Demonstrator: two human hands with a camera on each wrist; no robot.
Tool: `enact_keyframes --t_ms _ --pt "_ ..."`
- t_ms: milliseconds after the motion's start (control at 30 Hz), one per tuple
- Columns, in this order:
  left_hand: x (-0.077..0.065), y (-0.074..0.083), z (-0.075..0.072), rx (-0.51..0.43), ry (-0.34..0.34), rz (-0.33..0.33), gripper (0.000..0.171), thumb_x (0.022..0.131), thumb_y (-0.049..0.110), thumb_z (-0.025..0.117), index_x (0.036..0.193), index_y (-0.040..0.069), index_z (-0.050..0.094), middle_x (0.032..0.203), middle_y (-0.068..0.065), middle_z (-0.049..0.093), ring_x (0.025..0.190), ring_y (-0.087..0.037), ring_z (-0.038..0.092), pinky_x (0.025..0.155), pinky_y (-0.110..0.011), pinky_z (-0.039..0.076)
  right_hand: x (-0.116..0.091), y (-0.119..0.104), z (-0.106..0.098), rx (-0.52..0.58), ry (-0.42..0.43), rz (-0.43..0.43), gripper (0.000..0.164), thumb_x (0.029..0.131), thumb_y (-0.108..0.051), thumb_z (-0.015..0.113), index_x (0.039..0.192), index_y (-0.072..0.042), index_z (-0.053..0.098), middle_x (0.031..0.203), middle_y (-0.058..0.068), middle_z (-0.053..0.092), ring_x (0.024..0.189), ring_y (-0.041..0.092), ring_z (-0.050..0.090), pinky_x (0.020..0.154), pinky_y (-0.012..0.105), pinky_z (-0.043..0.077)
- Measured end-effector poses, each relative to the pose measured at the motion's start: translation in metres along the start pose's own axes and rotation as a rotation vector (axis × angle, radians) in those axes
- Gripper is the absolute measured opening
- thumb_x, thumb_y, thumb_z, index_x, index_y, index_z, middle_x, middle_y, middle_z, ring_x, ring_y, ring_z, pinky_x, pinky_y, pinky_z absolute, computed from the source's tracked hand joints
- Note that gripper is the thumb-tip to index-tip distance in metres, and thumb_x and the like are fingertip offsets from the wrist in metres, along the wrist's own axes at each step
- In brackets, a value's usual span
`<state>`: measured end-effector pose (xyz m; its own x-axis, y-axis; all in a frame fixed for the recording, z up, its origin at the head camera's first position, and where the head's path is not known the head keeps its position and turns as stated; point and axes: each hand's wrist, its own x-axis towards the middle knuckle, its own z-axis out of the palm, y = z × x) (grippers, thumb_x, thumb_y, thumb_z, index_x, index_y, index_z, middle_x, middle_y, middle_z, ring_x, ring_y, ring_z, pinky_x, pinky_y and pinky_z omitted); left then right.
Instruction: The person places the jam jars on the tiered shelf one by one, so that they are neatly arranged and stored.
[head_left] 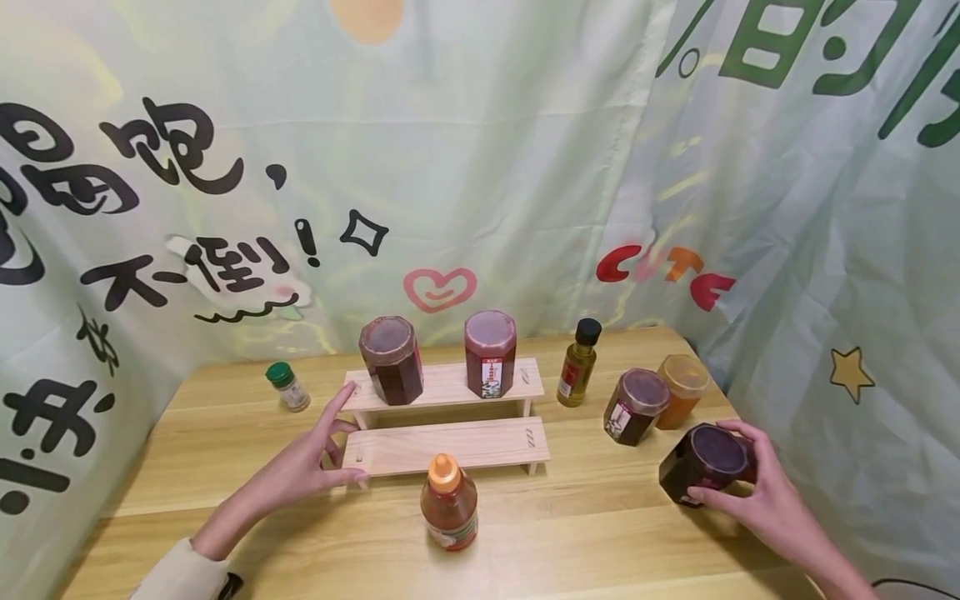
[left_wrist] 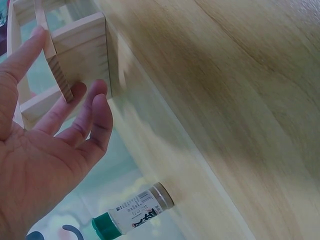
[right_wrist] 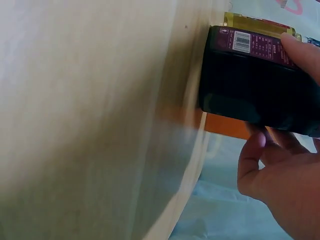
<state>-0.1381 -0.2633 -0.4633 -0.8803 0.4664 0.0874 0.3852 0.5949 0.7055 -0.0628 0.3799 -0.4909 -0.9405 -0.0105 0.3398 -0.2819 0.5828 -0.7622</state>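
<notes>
My right hand (head_left: 772,500) grips a dark, faceted glass jar (head_left: 702,465) at the table's right side, thumb in front and fingers behind. The right wrist view shows the jar's purple barcode label (right_wrist: 252,45). At the left end of a two-tier wooden shelf (head_left: 442,446), my left hand (head_left: 300,467) holds the lower board between thumb and fingers, index finger reaching up to the upper tier. Two dark red jars, a left one (head_left: 392,362) and a labelled right one (head_left: 491,354), stand on the upper tier. The lower tier is bare.
A squeeze bottle with orange cap (head_left: 450,504) stands before the shelf. A green-capped shaker (head_left: 287,386) is left of it. To the right are an oil bottle (head_left: 576,367), a red jar (head_left: 636,406) and an amber jar (head_left: 682,392). Printed curtains (head_left: 480,167) enclose the table.
</notes>
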Motion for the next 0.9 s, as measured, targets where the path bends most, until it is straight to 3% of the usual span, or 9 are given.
enact_keyframes --t_ms 533,900 --pt "-0.001 -0.001 0.000 -0.012 0.002 0.005 0.128 0.089 0.030 0.095 0.177 0.026 0.002 0.135 -0.020 0.071 0.078 -0.012 0.065 0.062 -0.032 0.056 -0.001 -0.008 0.007 -0.048 0.059 0.049 0.105 0.069 0.003 0.103 0.154 -0.002 0.042 0.114 -0.019 0.066 0.097 -0.002 0.064 0.080 0.010 0.048" --pt "-0.001 -0.001 -0.002 -0.017 -0.005 0.018 0.130 0.088 0.028 0.096 0.177 0.023 0.001 0.134 -0.019 0.071 0.079 -0.012 0.066 0.063 -0.032 0.057 -0.004 -0.021 0.009 -0.024 0.102 0.028 0.105 0.067 0.009 0.102 0.154 -0.001 0.044 0.122 -0.022 0.066 0.101 -0.003 0.063 0.084 0.008 0.046"
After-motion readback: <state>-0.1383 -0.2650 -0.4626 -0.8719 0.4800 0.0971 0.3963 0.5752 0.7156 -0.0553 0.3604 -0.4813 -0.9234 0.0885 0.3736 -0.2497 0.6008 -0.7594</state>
